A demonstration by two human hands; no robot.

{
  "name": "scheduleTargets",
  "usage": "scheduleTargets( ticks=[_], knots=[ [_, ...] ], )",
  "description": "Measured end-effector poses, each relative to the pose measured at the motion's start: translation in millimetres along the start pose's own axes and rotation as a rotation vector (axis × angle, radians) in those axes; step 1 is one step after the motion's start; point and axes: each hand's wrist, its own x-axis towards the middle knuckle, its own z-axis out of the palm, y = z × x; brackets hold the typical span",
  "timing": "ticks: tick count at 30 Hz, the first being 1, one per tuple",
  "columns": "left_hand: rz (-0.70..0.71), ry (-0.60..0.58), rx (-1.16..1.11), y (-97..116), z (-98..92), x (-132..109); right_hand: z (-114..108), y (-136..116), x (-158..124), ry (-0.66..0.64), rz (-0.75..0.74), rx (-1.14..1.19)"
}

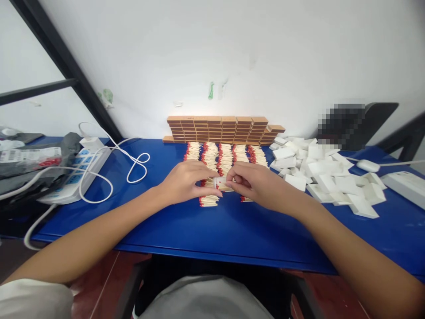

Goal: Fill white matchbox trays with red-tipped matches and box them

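Note:
Over rows of loose matches (pixel 226 155) with red heads, my left hand (pixel 187 180) grips a small white matchbox tray (pixel 219 181) between thumb and fingers. A few red match heads show in the tray. My right hand (pixel 254 181) is at the tray's right side, its fingers pinched together; what they hold is hidden. Behind the match rows, brown-sided matchboxes (pixel 217 128) stand stacked in a low wall. To the right of my right hand lies a heap of white matchbox trays (pixel 323 170).
A white power strip (pixel 78 170) with looping white cables stands at the left, beside a dark plastic package (pixel 36 155). A dark panel, partly pixelated, leans at the back right. A white charger (pixel 368 165) and a white box (pixel 407 188) sit at the far right of the blue table (pixel 199 232).

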Motion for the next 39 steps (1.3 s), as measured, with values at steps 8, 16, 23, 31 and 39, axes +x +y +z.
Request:
scheduleTargets(
  ticks=[8, 16, 23, 31, 39],
  knots=[
    [0.002, 0.008, 0.002, 1, 1.0, 0, 4, -7, 1, 0.061, -0.006, -0.018],
    [-0.048, 0.104, 0.064, -5, 1.0, -1, -18, 0, -2, -0.001, 0.059, -0.026],
    [-0.034, 0.106, 0.069, -5, 1.2, -1, -11, 2, -2, -0.067, 0.067, 0.012],
    [-0.029, 0.08, 0.057, -4, 0.2, -1, -9, -1, -1, -0.024, 0.083, 0.055],
    [-0.029, 0.092, 0.083, -3, 1.1, 0, -8, -4, 0, 0.02, 0.014, -0.014]
  ],
)
